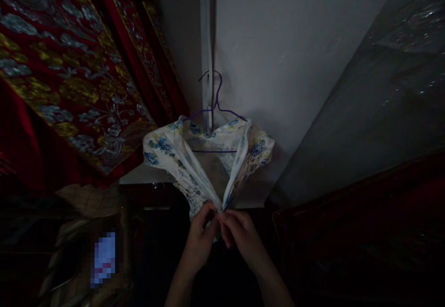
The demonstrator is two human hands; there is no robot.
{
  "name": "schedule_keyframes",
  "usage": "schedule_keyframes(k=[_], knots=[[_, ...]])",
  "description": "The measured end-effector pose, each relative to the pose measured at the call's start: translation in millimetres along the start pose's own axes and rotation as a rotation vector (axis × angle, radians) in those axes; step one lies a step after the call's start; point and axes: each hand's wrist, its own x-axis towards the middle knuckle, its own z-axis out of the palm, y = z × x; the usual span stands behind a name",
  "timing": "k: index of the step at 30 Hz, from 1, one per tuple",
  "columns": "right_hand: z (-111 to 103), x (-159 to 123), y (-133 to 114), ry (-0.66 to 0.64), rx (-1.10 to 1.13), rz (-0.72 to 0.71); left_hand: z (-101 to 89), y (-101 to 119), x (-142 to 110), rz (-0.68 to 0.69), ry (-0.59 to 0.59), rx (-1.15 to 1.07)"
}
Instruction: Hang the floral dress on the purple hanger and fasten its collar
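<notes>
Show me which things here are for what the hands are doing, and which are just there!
Being used:
- floral top, with both the left hand and right hand pinching its front
- purple hanger, holding the top up

Probably just there:
- red cloth with gold and silver patterns
- something blurred out at lower left, too unclear to name

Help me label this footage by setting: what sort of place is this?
Possibly a costume storeroom or tailor's workroom: embroidered red cloth fills the upper left, and a floral garment hangs from a purple hanger.
</notes>
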Motion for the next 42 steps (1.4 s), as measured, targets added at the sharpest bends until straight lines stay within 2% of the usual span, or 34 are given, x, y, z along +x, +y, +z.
schedule_keyframes(k=[3,5,7,9,12,15,18,23,26,30,33,36,39,42], knots=[[3.8,3.7,-3.8,-0.055,0.067,0.055,1.8,-6.2,-1.3,0.03,0.109,0.021],[4.1,14.9,-16.8,-0.027,0.099,0.033,3.9,-12.3,-3.0,0.065,0.173,0.097],[1.8,35.6,-42.1,0.057,0.144,-0.038,5.3,-19.2,-3.9,0.111,0.209,0.202],[-1.3,62.5,-77.8,0.132,0.196,-0.139,6.1,-25.6,-2.9,0.16,0.221,0.297],[-2.4,97.3,-132.9,0.172,0.235,-0.281,7.0,-31.5,3.8,0.208,0.204,0.384],[1.4,108.2,-162.1,0.165,0.198,-0.358,6.1,-33.4,14.3,0.237,0.165,0.43],[2.8,101.7,-157.6,0.185,0.147,-0.399,2.5,-38.4,20.6,0.24,0.1,0.46],[-4.6,95.9,-126.2,0.171,0.136,-0.377,-5.8,-42.9,18.8,0.197,0.051,0.484],[-7.6,94.9,-114.5,0.118,0.151,-0.384,-11.4,-14.0,30.3,0.236,0.076,0.472],[-6.7,82.1,-113.8,0.033,0.106,-0.402,-14.8,61.8,66.4,0.476,0.219,0.449],[-4.4,70.2,-120.3,-0.007,0.072,-0.451,-8.4,106.2,91.5,0.531,0.125,0.556],[-3.2,66.0,-122.0,-0.013,0.076,-0.465,2.9,117.8,103.8,0.574,0.108,0.631],[-4.1,68.1,-116.8,0.001,0.089,-0.444,9.8,111.0,106.2,0.612,0.163,0.633],[-5.4,69.4,-114.0,0.027,0.078,-0.427,10.1,105.6,106.4,0.611,0.148,0.637]])
